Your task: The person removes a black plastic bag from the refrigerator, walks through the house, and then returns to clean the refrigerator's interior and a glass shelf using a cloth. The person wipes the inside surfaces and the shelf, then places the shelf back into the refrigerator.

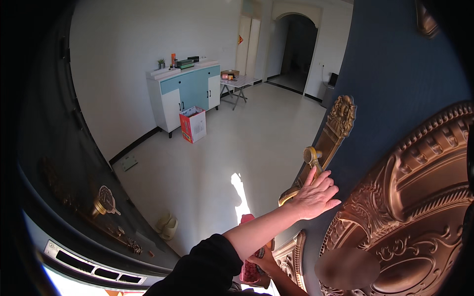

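Observation:
My left hand [316, 198] reaches across on an outstretched arm in a black sleeve. It lies on the gold-coloured lever handle [313, 157] of a dark blue door, the handle between its spread fingers. An ornate bronze-coloured backplate [339, 127] rises above the handle. Lower down, partly behind my left forearm, my right hand [262, 257] is at a pink object [250, 273] with a bumpy surface; its kind is unclear, and the hold is partly hidden. Large bronze-coloured relief panels [407, 218] cover the door to the right.
A second dark door leaf [55, 174] with its own handle [105, 201] stands at the left. Inside are pale slippers [168, 227], a flat scale [129, 162], a red and white carton [194, 125], a blue and white cabinet [192, 90], a folding table [240, 81] and an arched doorway [296, 48].

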`<state>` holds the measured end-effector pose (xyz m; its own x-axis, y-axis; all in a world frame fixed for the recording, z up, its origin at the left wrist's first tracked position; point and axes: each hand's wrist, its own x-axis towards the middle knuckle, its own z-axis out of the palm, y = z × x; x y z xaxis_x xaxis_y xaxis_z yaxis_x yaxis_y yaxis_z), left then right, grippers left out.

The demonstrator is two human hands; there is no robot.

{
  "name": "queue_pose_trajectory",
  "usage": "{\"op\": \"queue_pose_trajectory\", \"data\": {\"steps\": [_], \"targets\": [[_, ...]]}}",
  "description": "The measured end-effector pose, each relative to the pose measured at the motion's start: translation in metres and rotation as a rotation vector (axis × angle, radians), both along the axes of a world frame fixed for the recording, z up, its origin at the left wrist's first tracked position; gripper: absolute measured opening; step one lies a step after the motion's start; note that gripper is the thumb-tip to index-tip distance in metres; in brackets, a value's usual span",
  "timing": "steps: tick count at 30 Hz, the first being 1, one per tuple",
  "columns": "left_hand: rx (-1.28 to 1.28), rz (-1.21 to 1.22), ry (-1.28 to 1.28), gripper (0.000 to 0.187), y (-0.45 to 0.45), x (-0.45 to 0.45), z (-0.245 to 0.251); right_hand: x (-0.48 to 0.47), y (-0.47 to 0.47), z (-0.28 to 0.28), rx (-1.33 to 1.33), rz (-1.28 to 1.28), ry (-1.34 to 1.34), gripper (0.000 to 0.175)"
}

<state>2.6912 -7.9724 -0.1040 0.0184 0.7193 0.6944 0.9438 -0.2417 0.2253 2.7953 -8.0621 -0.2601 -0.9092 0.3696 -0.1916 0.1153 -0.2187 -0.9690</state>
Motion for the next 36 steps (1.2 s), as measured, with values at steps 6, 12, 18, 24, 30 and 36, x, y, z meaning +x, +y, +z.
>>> {"op": "queue_pose_trajectory", "data": {"steps": [6, 12, 18, 24, 30, 36], "targets": [[0.066, -0.131, 0.037, 0.037, 0.007, -0.01, -0.007, -0.083, 0.024, -0.01, 0.015, -0.019, 0.057, 0.065], [0.172, -0.25, 0.137, 0.042, 0.025, -0.028, -0.011, -0.146, 0.07, -0.007, -0.002, -0.143, 0.016, 0.063], [0.31, -0.539, 0.131, 0.047, 0.048, -0.055, -0.015, -0.209, 0.114, -0.02, 0.059, -0.289, 0.104, 0.06], [0.431, -0.795, -0.19, 0.05, 0.108, -0.122, 0.008, -0.251, 0.193, -0.024, -0.107, -0.204, 0.243, 0.053], [-0.131, -0.855, -0.88, 0.055, 0.236, -0.15, 0.011, -0.282, 0.256, -0.008, -0.021, -0.272, 0.405, 0.045], [-0.513, -1.114, -1.078, 0.055, 0.283, -0.132, -0.02, -0.3, 0.281, 0.015, -0.019, -0.32, 0.307, 0.023]]}}
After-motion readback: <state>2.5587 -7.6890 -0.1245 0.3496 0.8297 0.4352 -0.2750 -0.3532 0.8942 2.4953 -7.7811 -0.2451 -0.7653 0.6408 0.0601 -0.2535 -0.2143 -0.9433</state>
